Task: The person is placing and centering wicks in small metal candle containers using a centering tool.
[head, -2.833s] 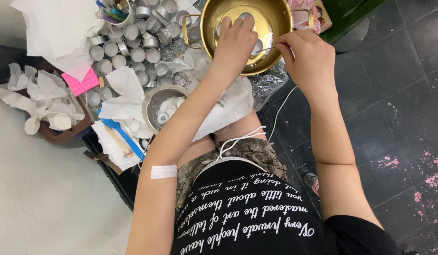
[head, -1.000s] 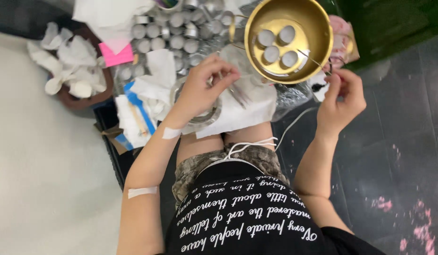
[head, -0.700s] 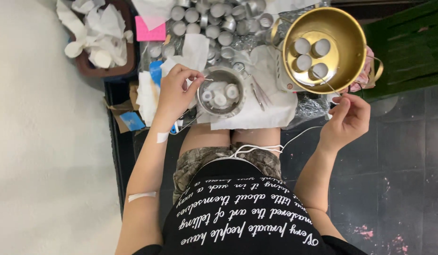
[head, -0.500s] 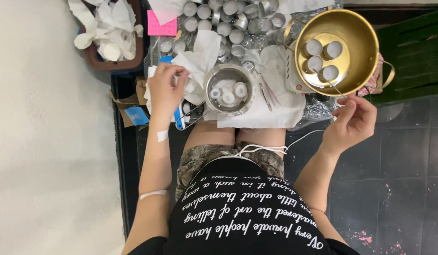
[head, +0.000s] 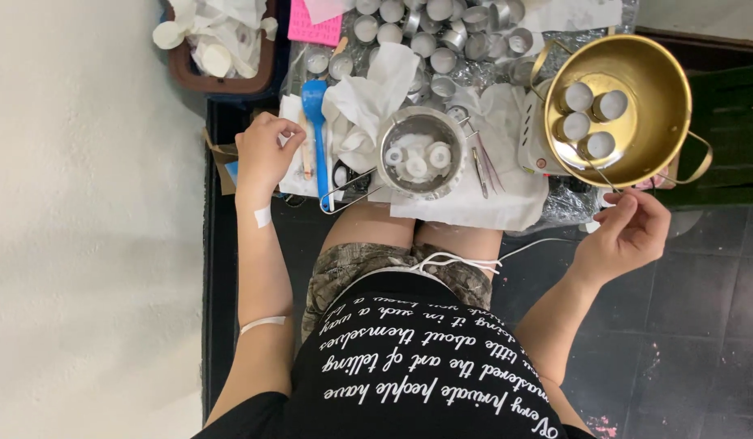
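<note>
My right hand pinches a thin metal wire that reaches over the near rim into the gold pot. Several tealight cups with white wax sit in that pot. My left hand lies at the left edge of a white paper sheet, fingers loosely curled, with nothing seen in them. It is next to a wooden stick and a blue spatula. Between my hands stands a small steel pot holding white wax pieces.
Many empty metal tealight cups lie at the back on foil. A brown tray of crumpled tissue and a pink pad are at the back left. Tweezers rest on a paper towel. Dark tiled floor lies to the right.
My left hand left the gold pot, passed over the steel pot and went to the paper at the left. My right hand drew back to the pot's near rim with the wire.
</note>
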